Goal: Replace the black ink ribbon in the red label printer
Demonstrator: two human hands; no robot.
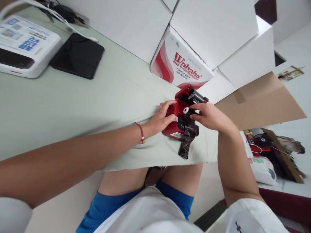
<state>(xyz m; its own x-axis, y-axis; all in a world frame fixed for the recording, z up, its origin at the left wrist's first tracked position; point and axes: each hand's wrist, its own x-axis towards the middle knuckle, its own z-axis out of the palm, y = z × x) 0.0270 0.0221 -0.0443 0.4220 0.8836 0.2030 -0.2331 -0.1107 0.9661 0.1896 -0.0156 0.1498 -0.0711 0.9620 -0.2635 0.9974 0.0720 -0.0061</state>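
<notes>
A small red label printer (167, 130) sits near the table's front edge with its lid (191, 94) raised. My left hand (162, 117) grips the printer's left side, fingers at the upper rim and thumb lower down. Between the fingertips of my right hand (206, 116) is a dark, glossy label roll with a white core (186, 110), held at the printer's open compartment. From the roll a loose black strip (186, 147) hangs over the printer's front towards the table edge. Whether the roll rests in the compartment I cannot tell.
A Wahaha water carton (187, 68) stands behind the printer, among stacked white boxes (213, 29). On the left lie a black phone (77, 55) and a white device (26, 48) with a cable. An open cardboard flap (262, 103) is at right, above a cluttered shelf.
</notes>
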